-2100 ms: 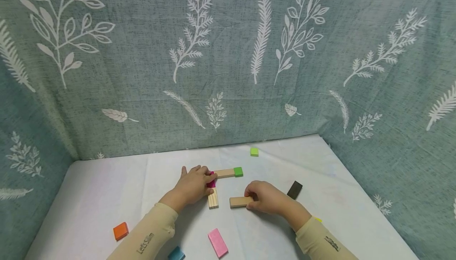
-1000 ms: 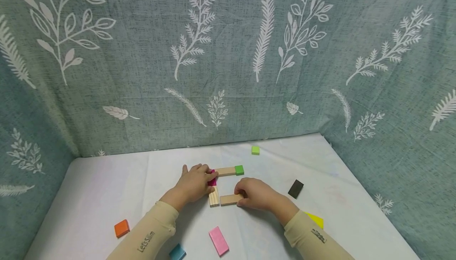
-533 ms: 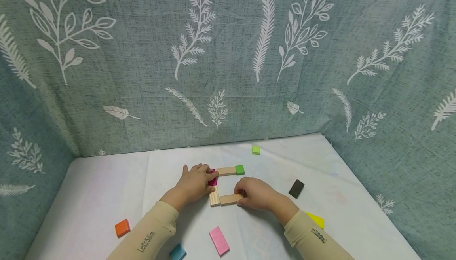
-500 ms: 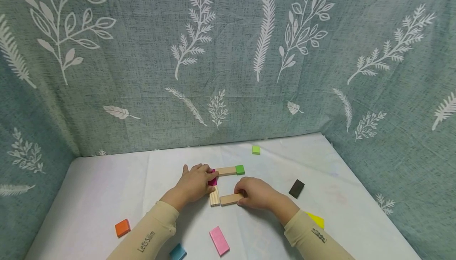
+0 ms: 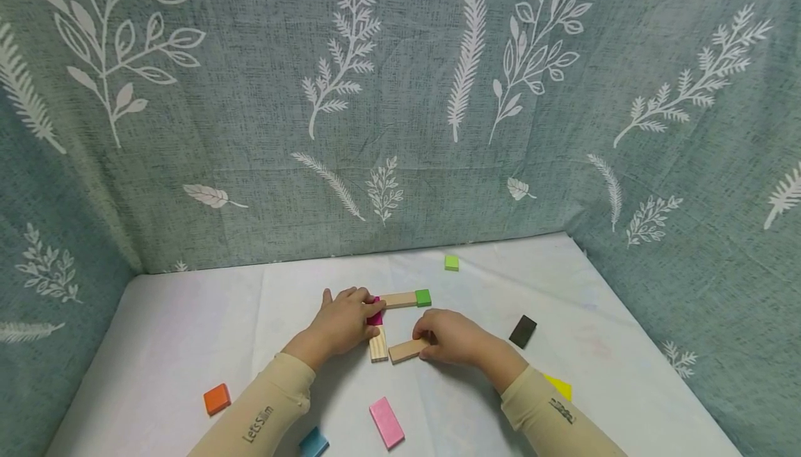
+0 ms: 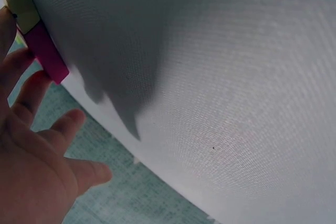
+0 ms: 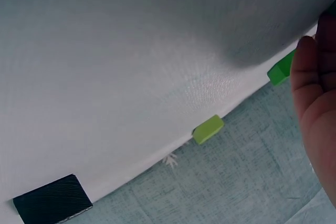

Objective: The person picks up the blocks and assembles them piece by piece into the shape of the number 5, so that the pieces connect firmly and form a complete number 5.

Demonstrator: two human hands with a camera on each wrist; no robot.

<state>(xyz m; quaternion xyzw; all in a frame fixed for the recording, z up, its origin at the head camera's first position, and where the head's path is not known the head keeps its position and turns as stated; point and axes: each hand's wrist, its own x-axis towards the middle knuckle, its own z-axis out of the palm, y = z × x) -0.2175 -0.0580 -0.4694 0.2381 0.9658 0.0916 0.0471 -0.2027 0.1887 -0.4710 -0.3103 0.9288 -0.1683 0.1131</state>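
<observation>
In the head view, my left hand rests its fingertips on a magenta block and a striped pale wooden block lined up end to end. Its outer fingers spread away from them in the left wrist view. My right hand pinches a plain wooden block near its right end; the fingers hide that end. The block slants, its left end right beside the striped block's near end. From the magenta block, another plain wooden block runs right to a green block.
Around lie a lime block, a dark block, a yellow block partly behind the right sleeve, a pink block, a blue block and an orange block. Leaf-patterned cloth walls the white table's back and sides.
My right hand has brought the plain wooden block leftward up to the striped one, then turned it so its right end sits farther back. My left hand has stayed on its blocks.
</observation>
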